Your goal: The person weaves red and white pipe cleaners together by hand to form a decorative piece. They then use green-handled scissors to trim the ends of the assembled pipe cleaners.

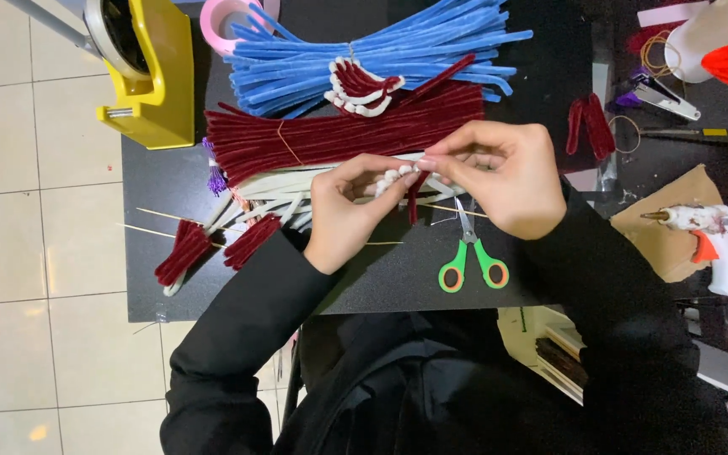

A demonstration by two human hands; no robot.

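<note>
Fingers of the left hand point(349, 211) curl closed, pinching a small white-and-dark-red pipe-cleaner piece point(404, 187) between thumb and fingertips, above the middle of the black tabletop point(398, 278). The right hand point(499, 177) meets it from the right, its thumb and forefinger pressed together on the same piece, the other fingers loosely bent. Both wrists angle inward from black sleeves, backs of the hands up. Just beyond the hands lies a bundle of dark red pipe cleaners point(339, 135), with a blue bundle point(381, 55) farther off and white ones point(288, 190) partly under the left hand. Green-handled scissors point(469, 257) lie near the right hand, their blades partly covered by it. A glue gun point(718, 236) rests at the right. The exact shape of the pinched piece is hidden by the fingertips.
</note>
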